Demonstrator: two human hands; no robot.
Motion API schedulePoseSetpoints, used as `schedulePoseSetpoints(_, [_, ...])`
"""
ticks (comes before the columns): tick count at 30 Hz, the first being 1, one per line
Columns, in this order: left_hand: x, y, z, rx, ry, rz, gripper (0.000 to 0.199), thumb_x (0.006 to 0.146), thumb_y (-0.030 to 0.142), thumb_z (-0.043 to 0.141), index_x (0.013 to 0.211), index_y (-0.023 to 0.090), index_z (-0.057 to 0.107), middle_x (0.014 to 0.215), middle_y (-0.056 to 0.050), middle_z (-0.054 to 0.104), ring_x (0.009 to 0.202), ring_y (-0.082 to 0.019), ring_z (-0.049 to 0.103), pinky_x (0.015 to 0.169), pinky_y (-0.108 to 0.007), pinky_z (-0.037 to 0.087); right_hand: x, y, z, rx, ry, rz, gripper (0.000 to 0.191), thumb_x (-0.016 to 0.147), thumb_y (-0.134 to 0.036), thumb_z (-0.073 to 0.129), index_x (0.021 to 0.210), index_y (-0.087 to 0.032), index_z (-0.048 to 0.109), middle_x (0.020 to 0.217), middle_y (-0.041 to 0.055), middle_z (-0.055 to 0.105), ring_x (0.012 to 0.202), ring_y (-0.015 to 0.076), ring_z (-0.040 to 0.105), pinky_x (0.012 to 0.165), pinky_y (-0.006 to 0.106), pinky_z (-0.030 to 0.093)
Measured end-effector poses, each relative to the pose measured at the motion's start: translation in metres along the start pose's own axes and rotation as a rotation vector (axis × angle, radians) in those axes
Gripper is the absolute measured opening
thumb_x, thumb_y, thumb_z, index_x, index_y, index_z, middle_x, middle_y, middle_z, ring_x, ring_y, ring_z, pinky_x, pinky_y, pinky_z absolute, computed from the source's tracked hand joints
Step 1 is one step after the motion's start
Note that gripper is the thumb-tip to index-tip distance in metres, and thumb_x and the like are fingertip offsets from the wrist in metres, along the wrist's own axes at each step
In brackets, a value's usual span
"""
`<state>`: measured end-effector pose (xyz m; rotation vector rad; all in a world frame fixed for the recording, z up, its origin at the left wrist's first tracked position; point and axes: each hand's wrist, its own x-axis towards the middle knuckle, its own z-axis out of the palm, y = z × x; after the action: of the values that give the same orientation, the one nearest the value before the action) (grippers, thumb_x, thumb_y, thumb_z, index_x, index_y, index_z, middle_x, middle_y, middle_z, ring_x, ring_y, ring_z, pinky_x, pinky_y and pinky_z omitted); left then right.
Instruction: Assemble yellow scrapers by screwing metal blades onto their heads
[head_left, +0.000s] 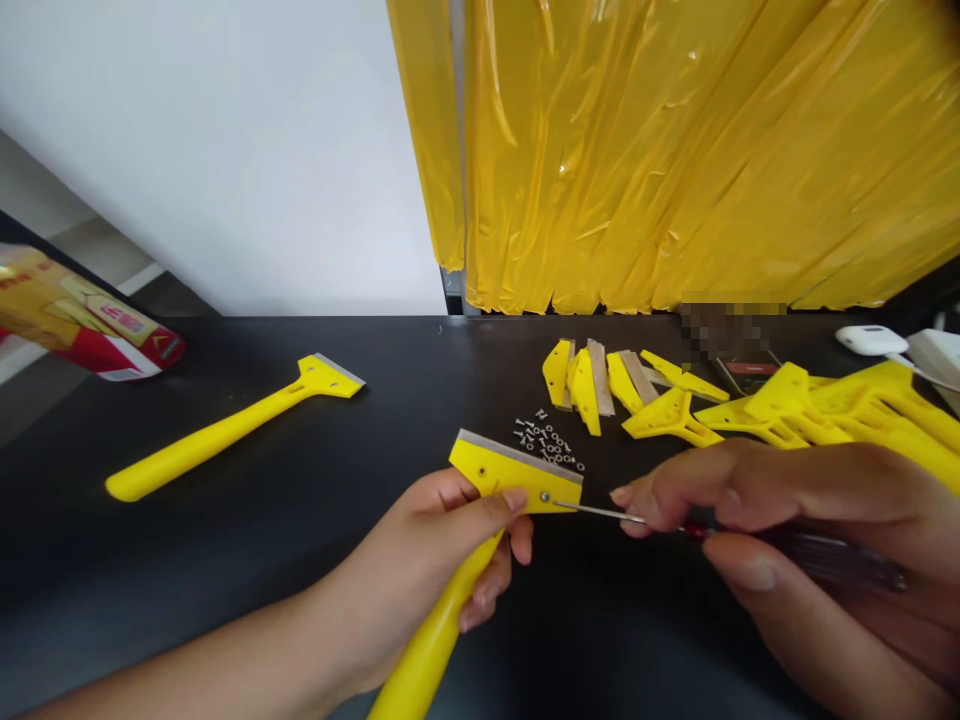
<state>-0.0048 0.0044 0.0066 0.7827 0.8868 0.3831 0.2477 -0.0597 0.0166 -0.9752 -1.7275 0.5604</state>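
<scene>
My left hand [457, 540] is closed around the neck of a yellow scraper [435, 630], its thumb pressed on the head. A metal blade edge runs along the top of that head. One screw [545, 497] sits in the right hole; the left hole shows no screw head. In my right hand [810, 540] is a screwdriver [600, 511] with a thin shaft and a dark see-through handle. Its tip is at the right screw or just beside it. Beyond the scraper head lies a small heap of screws and nuts [547, 440].
Another scraper [240, 430], with a blade, lies at left. Yellow clamp plates [583, 390] and blades [600, 378] lie behind the screws. Several yellow scraper handles [840, 400] are piled at right, near a white earphone case [870, 340]. A red-and-yellow package [82, 315] stands far left.
</scene>
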Motion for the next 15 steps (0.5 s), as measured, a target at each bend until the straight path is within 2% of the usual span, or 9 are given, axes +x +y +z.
schedulePoseSetpoints(8, [0.001, -0.0012, -0.0009, 0.007, 0.0, -0.005, 0.039, 0.099, 0.047, 0.065, 0.077, 0.016, 0.067, 0.05, 0.002, 0.048, 0.042, -0.007, 0.037, 0.043, -0.018, 0.031, 0.0033, 0.0008, 0.0015, -0.031, -0.069, -0.036, 0.03, 0.092, -0.01, 0.075, 0.114, -0.025, 0.061, 0.105, 0.0033, 0.077, 0.098, 0.0189, 0.077, 0.088, 0.027, 0.065])
schedulePoseSetpoints(15, [0.0022, -0.0028, -0.0014, 0.001, -0.002, -0.013, 0.037, 0.099, 0.046, 0.065, 0.078, 0.015, 0.068, 0.051, 0.002, 0.05, 0.042, -0.007, 0.039, 0.043, -0.018, 0.032, 0.0051, -0.0006, 0.0002, -0.058, -0.06, -0.04, 0.026, 0.094, -0.014, 0.075, 0.113, -0.025, 0.061, 0.103, 0.0027, 0.078, 0.096, 0.0177, 0.077, 0.089, 0.025, 0.064])
